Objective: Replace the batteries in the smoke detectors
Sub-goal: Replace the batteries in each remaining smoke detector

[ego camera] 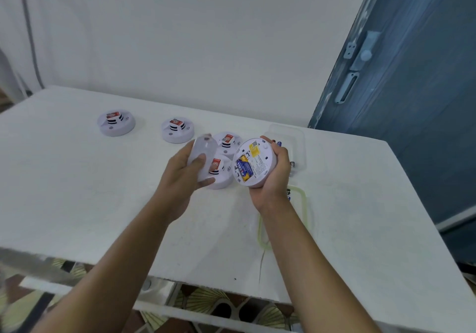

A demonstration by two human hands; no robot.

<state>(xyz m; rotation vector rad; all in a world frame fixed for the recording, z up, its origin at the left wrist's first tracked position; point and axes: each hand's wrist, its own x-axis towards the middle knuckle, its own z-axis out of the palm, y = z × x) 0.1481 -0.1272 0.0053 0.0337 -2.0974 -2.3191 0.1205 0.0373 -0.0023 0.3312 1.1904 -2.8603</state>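
Note:
My right hand (277, 175) grips a white smoke detector (253, 162) with its back turned toward me; blue and yellow batteries (244, 168) sit in its open compartment. My left hand (184, 171) holds the detector's round white back cover (203, 156), thumb across its face, just left of the detector. Several more white detectors with red labels lie on the table: one (116, 122) at far left, one (177, 130) beside it, one (228, 142) behind the cover, one (220, 175) under my left fingers.
A white table (103, 191) carries everything. A clear tray (296, 142) with batteries stands behind my right hand. A green-rimmed container (305, 203) lies under my right wrist. A blue door (412, 87) stands at right, a white wall behind.

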